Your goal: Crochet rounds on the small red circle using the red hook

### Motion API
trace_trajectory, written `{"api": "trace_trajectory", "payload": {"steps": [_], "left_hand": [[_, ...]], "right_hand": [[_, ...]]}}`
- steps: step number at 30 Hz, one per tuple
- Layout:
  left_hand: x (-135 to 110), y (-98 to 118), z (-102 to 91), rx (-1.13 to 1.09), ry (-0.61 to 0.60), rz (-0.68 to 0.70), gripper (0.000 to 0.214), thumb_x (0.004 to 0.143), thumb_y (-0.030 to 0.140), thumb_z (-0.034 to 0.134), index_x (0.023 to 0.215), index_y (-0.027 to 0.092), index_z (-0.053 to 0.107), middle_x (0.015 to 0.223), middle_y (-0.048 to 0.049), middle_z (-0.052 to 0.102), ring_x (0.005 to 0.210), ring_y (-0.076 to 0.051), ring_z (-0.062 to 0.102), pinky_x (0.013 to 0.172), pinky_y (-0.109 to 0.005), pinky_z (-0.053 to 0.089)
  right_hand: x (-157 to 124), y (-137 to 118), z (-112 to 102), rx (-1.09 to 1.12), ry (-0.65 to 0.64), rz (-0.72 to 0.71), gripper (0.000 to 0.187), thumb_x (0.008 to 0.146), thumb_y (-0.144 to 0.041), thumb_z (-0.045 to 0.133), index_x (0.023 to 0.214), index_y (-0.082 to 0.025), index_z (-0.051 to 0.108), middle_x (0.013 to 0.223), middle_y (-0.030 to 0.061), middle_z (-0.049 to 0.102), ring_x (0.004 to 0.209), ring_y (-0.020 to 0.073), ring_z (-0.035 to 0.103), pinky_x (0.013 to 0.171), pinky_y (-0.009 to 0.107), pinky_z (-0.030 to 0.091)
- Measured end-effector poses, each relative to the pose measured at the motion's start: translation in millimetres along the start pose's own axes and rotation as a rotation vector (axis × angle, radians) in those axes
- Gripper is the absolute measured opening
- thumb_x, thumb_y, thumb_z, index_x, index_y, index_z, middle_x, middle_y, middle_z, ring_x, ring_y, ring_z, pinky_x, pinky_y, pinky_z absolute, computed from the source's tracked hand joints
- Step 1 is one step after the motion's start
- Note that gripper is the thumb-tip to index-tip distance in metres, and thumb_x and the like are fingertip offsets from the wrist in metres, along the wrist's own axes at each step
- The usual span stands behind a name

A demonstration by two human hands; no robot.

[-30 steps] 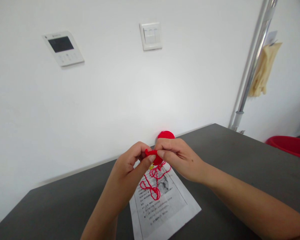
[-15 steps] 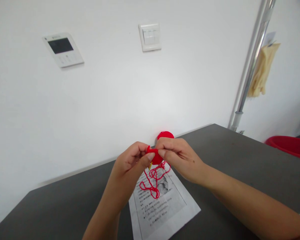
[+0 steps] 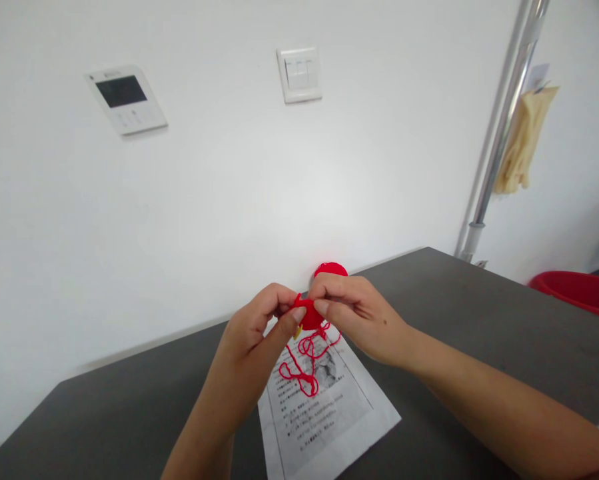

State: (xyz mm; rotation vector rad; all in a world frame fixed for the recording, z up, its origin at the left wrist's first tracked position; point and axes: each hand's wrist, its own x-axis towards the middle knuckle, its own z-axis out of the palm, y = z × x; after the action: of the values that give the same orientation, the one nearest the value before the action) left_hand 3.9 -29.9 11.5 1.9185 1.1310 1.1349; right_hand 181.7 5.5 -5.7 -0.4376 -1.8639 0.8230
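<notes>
Both my hands meet above the dark grey table (image 3: 479, 320) and pinch a small red crocheted piece (image 3: 309, 313) between thumbs and forefingers. My left hand (image 3: 259, 330) holds its left side, and a bit of something yellow shows under its thumb. My right hand (image 3: 352, 317) holds the right side. Loose red yarn (image 3: 304, 363) hangs from the piece in loops onto a printed paper sheet (image 3: 324, 413). A red yarn ball (image 3: 330, 269) lies on the table just behind my right hand, partly hidden by it.
A white wall stands close behind the table, with a light switch (image 3: 300, 73) and an intercom panel (image 3: 125, 99). A metal pole (image 3: 504, 127) with yellowish gloves (image 3: 524, 140) hanging on it rises at the right. A red basin (image 3: 579, 292) sits beyond the table's right edge.
Almost nothing has moved. My hands stay together on the red piece, with only slight shifts of the fingers and the hanging yarn.
</notes>
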Motion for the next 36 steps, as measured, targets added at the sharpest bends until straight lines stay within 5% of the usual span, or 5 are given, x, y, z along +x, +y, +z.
{"api": "trace_trajectory", "payload": {"steps": [36], "left_hand": [[-1.0,4.4,0.8,0.105,-0.025,0.028,0.016,0.093,0.028,0.055,0.079,0.022,0.06,0.07,0.0042,0.06,0.065,-0.013,0.051,0.06,-0.025,0.037]], "right_hand": [[-0.7,1.0,-0.6,-0.021,-0.034,0.022,0.017,0.084,-0.019,0.045,0.068,-0.02,0.048,0.062,-0.0039,0.047,0.058,0.0108,0.042,0.054,0.023,0.032]]}}
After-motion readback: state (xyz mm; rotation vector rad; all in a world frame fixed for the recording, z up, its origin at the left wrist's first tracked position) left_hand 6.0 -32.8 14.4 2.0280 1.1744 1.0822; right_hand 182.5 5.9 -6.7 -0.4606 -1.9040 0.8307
